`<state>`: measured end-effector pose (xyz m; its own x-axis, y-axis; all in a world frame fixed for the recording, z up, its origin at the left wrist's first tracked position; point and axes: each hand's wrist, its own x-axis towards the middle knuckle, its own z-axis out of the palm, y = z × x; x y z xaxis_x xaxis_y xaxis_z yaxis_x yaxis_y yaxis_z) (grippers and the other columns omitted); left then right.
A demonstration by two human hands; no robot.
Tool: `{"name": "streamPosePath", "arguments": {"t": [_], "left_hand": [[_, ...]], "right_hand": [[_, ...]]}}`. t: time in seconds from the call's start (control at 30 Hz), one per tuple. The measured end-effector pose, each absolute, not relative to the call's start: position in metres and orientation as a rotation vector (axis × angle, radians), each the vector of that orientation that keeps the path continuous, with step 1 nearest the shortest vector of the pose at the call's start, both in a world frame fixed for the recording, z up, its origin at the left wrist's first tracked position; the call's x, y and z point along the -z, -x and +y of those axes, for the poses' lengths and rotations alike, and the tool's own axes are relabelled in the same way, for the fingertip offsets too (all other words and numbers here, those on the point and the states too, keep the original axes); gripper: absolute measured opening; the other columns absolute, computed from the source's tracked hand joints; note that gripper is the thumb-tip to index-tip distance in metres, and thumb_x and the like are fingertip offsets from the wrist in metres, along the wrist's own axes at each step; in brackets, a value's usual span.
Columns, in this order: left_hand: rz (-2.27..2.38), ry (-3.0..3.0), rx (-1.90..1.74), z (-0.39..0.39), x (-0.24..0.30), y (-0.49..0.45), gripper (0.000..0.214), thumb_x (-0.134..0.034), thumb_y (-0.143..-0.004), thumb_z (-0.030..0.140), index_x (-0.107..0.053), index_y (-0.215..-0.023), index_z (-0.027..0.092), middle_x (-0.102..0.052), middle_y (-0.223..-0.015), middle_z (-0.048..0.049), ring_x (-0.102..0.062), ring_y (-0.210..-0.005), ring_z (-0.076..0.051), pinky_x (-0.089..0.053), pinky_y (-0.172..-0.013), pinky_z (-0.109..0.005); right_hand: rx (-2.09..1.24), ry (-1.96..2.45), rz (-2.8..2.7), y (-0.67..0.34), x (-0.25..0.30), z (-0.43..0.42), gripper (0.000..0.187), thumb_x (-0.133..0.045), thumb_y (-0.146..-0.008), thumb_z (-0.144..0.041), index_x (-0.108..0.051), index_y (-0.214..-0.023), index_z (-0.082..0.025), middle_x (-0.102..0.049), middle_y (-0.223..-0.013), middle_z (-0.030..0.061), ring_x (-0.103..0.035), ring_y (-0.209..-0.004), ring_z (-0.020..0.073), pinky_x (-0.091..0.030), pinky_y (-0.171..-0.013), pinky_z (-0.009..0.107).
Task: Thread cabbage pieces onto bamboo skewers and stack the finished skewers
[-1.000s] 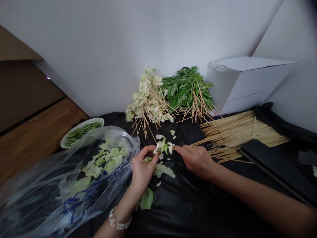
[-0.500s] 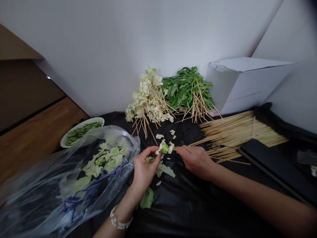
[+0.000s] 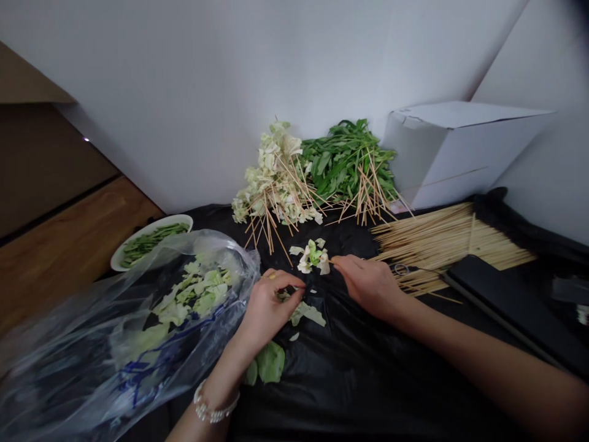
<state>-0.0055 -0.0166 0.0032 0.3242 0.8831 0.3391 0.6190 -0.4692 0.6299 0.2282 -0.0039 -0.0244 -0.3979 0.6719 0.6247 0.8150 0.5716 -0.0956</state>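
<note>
Your right hand [image 3: 370,285] has its fingers clamped on a skewer [image 3: 330,262], with the threaded cabbage pieces [image 3: 313,256] at that hand's ten o'clock. Your left hand [image 3: 270,301] curls, thumb and forefinger tips nearly meeting; whether they touch, I cannot tell. A plastic bag [image 3: 105,356] lies at its nine o'clock.

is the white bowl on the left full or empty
Not empty: green vegetables lie across the white bowl. How deep they go, I cannot tell.

Left hand [image 3: 269,301] and right hand [image 3: 370,283] curled
</note>
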Motion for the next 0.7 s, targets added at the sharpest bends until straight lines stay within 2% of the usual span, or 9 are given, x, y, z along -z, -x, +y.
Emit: {"name": "streamPosePath", "arguments": {"t": [0.13,0.4,0.5,0.63,0.7], "left_hand": [[1.238,-2.391,-0.633,-0.02,-0.016,0.007,0.008,-0.068,-0.082,0.022,-0.075,-0.086,0.025,-0.067,-0.08,-0.0016,-0.056,-0.081,-0.019,-0.045,-0.079,-0.034],[1.203,-2.555,-0.317,-0.024,-0.013,0.008,0.024,-0.067,-0.073,0.012,-0.072,-0.092,0.025,-0.063,-0.093,-0.0036,-0.052,-0.095,-0.024,-0.043,-0.084,-0.037],[1.245,-2.517,-0.425,-0.022,-0.011,0.007,0.019,-0.061,-0.078,0.011,-0.073,-0.086,0.025,-0.066,-0.087,-0.0038,-0.055,-0.091,-0.023,-0.043,-0.082,-0.036],[1.358,-2.192,-0.882,-0.015,-0.009,0.01,0.013,-0.057,-0.085,0.017,-0.069,-0.086,0.022,-0.068,-0.088,-0.0035,-0.061,-0.085,-0.019,-0.047,-0.081,-0.033],[1.429,-1.946,-1.086,-0.012,-0.007,0.013,0.01,-0.056,-0.087,0.022,-0.066,-0.088,0.02,-0.068,-0.084,-0.0031,-0.063,-0.08,-0.017,-0.049,-0.075,-0.03]], "right_hand": [[0.309,1.18,-2.2,-0.229,0.025,-0.004,0.024,-0.043,-0.095,-0.014,-0.065,-0.103,-0.016,-0.069,-0.082,0.0028,-0.06,-0.064,0.0124,-0.035,-0.057,0.026],[0.297,1.176,-2.205,-0.228,0.027,-0.004,0.026,-0.042,-0.095,-0.015,-0.065,-0.105,-0.017,-0.069,-0.082,0.0025,-0.059,-0.064,0.0123,-0.036,-0.057,0.026],[0.298,1.18,-2.211,-0.228,0.027,-0.004,0.026,-0.042,-0.095,-0.016,-0.066,-0.105,-0.017,-0.069,-0.082,0.0027,-0.06,-0.064,0.0125,-0.037,-0.057,0.026],[0.275,1.191,-2.215,-0.229,0.027,-0.004,0.026,-0.043,-0.094,-0.016,-0.066,-0.106,-0.017,-0.069,-0.084,0.0039,-0.061,-0.067,0.0129,-0.038,-0.058,0.026],[0.26,1.187,-2.22,-0.229,0.027,-0.004,0.027,-0.042,-0.094,-0.015,-0.066,-0.106,-0.017,-0.069,-0.085,0.0042,-0.061,-0.068,0.0129,-0.039,-0.059,0.026]]}}
